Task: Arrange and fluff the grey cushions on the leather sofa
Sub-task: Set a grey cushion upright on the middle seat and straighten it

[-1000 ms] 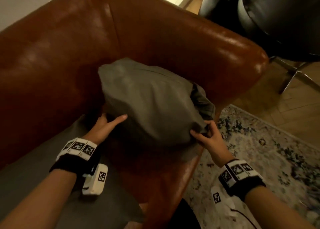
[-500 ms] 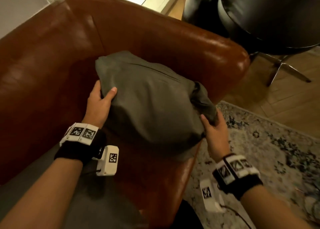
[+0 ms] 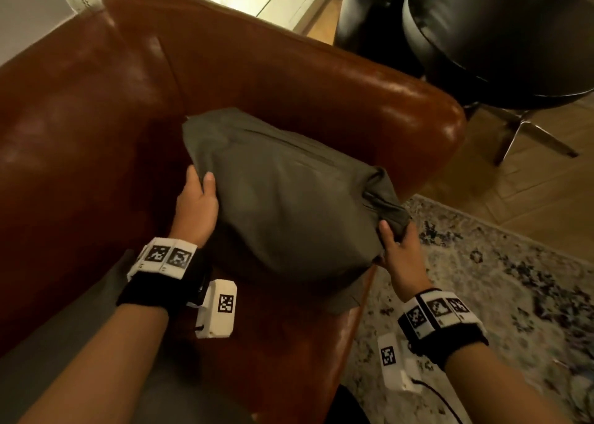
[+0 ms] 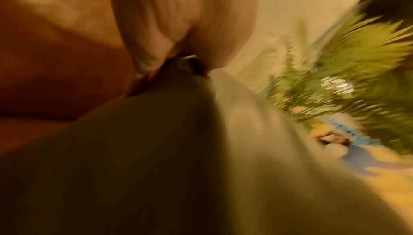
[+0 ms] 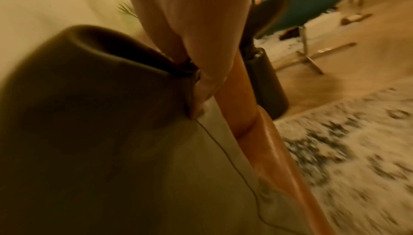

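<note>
A plump grey cushion (image 3: 289,205) stands in the corner of the brown leather sofa (image 3: 96,118), leaning toward its right armrest (image 3: 369,102). My left hand (image 3: 197,195) grips the cushion's left edge, thumb on top of the fabric. My right hand (image 3: 397,243) pinches the bunched right corner. In the left wrist view the cushion (image 4: 178,150) fills the lower frame under my fingers (image 4: 156,26). The right wrist view shows my fingers (image 5: 201,83) clamped on a fold of the cushion (image 5: 100,115). A second grey cushion (image 3: 80,359) lies under my left forearm.
A patterned rug (image 3: 498,295) covers the floor to the right of the sofa. A dark swivel chair (image 3: 498,38) with metal legs stands behind the armrest on the wooden floor. A green plant (image 4: 357,71) appears blurred in the left wrist view.
My left hand has risen from the cushion's lower left to its left edge and now grips it. My right hand stays on the bunched right corner.
</note>
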The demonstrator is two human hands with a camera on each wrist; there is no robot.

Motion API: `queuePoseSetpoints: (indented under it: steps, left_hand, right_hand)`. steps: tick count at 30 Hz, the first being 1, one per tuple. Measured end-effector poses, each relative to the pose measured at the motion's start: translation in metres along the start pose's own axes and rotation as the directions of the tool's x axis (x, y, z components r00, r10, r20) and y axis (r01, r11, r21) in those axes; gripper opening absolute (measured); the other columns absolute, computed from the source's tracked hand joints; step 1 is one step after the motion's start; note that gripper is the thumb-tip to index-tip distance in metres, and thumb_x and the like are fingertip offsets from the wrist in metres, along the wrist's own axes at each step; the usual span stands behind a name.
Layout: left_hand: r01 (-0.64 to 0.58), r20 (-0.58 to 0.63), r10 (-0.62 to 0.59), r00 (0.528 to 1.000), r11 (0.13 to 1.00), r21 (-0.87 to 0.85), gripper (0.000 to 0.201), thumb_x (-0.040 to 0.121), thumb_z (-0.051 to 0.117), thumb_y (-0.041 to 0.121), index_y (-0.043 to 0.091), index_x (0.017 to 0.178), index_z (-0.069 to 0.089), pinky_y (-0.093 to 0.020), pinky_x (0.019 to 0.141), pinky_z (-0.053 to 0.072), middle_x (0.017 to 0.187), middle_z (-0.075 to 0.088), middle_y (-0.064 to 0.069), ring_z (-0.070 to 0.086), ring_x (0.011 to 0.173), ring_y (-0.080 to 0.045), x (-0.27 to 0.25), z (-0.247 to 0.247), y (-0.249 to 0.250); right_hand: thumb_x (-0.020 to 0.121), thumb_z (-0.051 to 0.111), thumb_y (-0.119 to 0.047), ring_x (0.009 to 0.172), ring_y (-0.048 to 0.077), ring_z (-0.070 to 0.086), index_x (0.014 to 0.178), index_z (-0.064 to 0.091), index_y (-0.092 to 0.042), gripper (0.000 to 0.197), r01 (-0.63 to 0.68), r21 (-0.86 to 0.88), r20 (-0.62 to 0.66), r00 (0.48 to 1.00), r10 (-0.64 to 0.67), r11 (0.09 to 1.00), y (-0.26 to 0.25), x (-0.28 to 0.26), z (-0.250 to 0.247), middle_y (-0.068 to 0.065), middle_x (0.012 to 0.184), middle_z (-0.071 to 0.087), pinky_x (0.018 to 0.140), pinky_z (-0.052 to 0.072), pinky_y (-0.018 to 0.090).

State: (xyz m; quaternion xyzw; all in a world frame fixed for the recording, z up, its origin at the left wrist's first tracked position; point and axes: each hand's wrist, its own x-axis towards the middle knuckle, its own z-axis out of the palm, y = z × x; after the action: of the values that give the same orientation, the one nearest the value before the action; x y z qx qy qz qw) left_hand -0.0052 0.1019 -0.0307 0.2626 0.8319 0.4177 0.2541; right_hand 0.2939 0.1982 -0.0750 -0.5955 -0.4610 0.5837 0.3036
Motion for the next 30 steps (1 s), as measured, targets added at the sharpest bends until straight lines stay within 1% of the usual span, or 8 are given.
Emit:
queuePoseSetpoints:
  steps: [7, 11, 15, 18, 21, 24, 27, 30]
  left_hand:
    - [0.115, 0.038, -0.111, 0.993, 0.985, -0.132, 0.047, 0.098, 0.047, 0.034, 0.019, 0.141, 0.035, -0.029, 0.1, 0.035, 0.141, 0.048, -0.006, 0.046, 0.128, -0.024, -0.001, -0.005, -0.007]
    - [0.075, -0.048, -0.084, 0.995, 0.981, -0.177, 0.054, 0.093, 0.058, 0.025, 0.023, 0.142, 0.035, -0.027, 0.101, 0.035, 0.146, 0.04, 0.001, 0.042, 0.129, -0.015, -0.037, -0.036, 0.004]
    - [0.01, -0.064, -0.029, 0.998, 0.959, -0.282, 0.022, 0.092, 0.059, 0.013, 0.026, 0.109, 0.057, -0.02, 0.086, 0.043, 0.116, 0.062, 0.001, 0.058, 0.104, -0.008, -0.118, -0.089, -0.012]
    - [0.13, -0.107, -0.17, 0.979, 0.943, -0.307, 0.014, 0.091, 0.058, 0.009, 0.02, 0.097, 0.064, -0.017, 0.08, 0.046, 0.103, 0.068, -0.006, 0.063, 0.096, -0.012, -0.192, -0.129, -0.056]
    - [0.295, -0.302, -0.367, 0.88, 0.92, -0.258, 0.018, 0.091, 0.06, 0.009, 0.026, 0.089, 0.064, -0.026, 0.085, 0.045, 0.099, 0.068, -0.002, 0.062, 0.094, -0.011, -0.269, -0.157, -0.117]
    - [0.487, -0.505, -0.482, 0.716, 0.863, -0.134, 0.016, 0.088, 0.062, 0.007, 0.023, 0.092, 0.063, -0.04, 0.094, 0.046, 0.104, 0.064, -0.01, 0.061, 0.101, -0.024, -0.338, -0.169, -0.179]
    - [0.626, -0.565, -0.591, 0.576, 0.763, -0.16, 0.028, 0.088, 0.064, 0.019, 0.014, 0.115, 0.06, -0.047, 0.102, 0.04, 0.119, 0.055, -0.017, 0.053, 0.115, -0.034, -0.385, -0.169, -0.225]
    - [0.684, -0.372, -0.8, 0.472, 0.598, -0.418, 0.072, 0.08, 0.062, 0.06, 0.021, 0.139, 0.043, -0.044, 0.111, 0.031, 0.141, 0.043, -0.013, 0.041, 0.131, -0.03, -0.402, -0.164, -0.248]
  right_hand:
    - [0.096, 0.058, -0.031, 0.118, 0.021, 0.055, 0.141, 0.031, -0.028, 0.053, -0.129, -0.039, 0.0, 0.992, 0.13, 0.991, -0.012, 0.005, -0.007, 0.001, 0.14, 0.049, 0.096, 0.05, 0.049]
    - [0.089, 0.065, -0.036, 0.133, 0.023, 0.042, 0.145, 0.026, -0.03, 0.068, 0.189, -0.295, -0.073, 0.973, -0.219, 0.937, -0.053, -0.016, -0.002, 0.004, 0.149, 0.037, 0.108, 0.04, 0.049]
    - [0.09, 0.065, -0.016, 0.134, 0.02, 0.039, 0.14, 0.037, -0.017, 0.057, 0.68, -0.377, 0.375, 0.733, -0.568, 0.629, -0.087, -0.076, 0.049, 0.005, 0.141, 0.041, 0.114, 0.032, 0.038]
    - [0.088, 0.065, -0.008, 0.13, 0.017, 0.041, 0.139, 0.04, -0.016, 0.058, 0.835, -0.232, 0.731, 0.488, -0.477, 0.499, -0.063, -0.115, 0.095, -0.001, 0.136, 0.041, 0.112, 0.031, 0.031]
    - [0.093, 0.06, -0.017, 0.131, 0.01, 0.04, 0.142, 0.038, -0.024, 0.054, 0.822, -0.218, 0.923, 0.348, -0.161, 0.527, -0.018, -0.149, 0.129, -0.007, 0.138, 0.043, 0.112, 0.033, 0.03]
    - [0.095, 0.059, -0.024, 0.131, 0.011, 0.04, 0.141, 0.039, -0.025, 0.05, 0.794, -0.306, 0.95, 0.29, 0.114, 0.526, 0.03, -0.176, 0.147, -0.005, 0.137, 0.043, 0.111, 0.032, 0.028]
    - [0.094, 0.06, -0.03, 0.13, 0.015, 0.042, 0.139, 0.039, -0.024, 0.049, 0.71, -0.428, 0.904, 0.35, 0.247, 0.559, 0.062, -0.199, 0.157, 0.0, 0.137, 0.043, 0.106, 0.031, 0.025]
    - [0.094, 0.06, -0.033, 0.128, 0.018, 0.045, 0.127, 0.037, -0.041, 0.041, 0.423, -0.524, 0.829, 0.451, 0.329, 0.739, 0.085, -0.214, 0.164, -0.008, 0.131, 0.045, 0.109, 0.038, 0.039]
